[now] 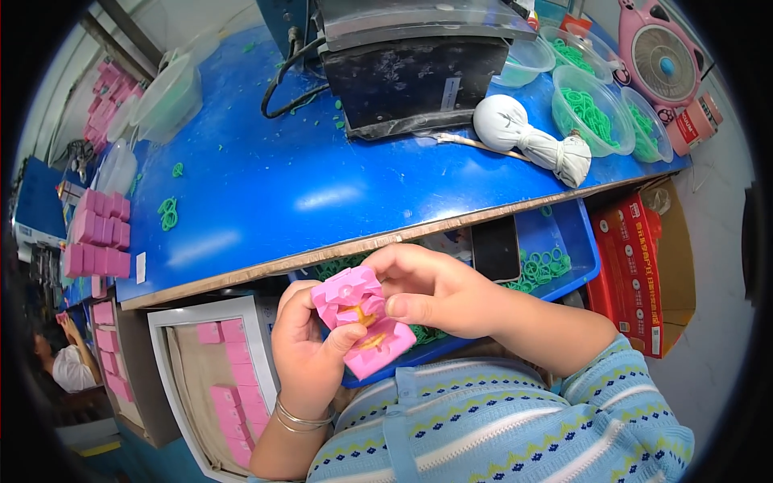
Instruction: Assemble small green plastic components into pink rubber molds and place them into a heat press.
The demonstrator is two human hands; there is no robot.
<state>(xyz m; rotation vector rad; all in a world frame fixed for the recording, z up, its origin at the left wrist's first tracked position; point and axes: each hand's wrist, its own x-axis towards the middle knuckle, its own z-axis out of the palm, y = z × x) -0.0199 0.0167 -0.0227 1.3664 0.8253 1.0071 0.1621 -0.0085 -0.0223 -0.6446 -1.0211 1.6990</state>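
A pink block in two parts (380, 354), like a small mould, is spread apart in front of my body, with yellow showing in its inner hollows. My left hand (306, 354) grips it from the left, the thumb lying across its lower part. From the right, my right hand (439, 294) pinches its edge, thumb against the inner side and fingers partly hidden behind. Just beneath my hands is a blue tray (584, 241) with many small green rings (543, 270) in it. A dark phone (495, 248) lies beside those rings.
On the blue table (338, 193) stand a black machine (419, 88), a tied white cloth bundle (527, 137) and bowls of green rings (592, 113). Pink blocks are stacked (98, 229) at left and lie in a white-framed tray (185, 386). A red carton (628, 274) stands right.
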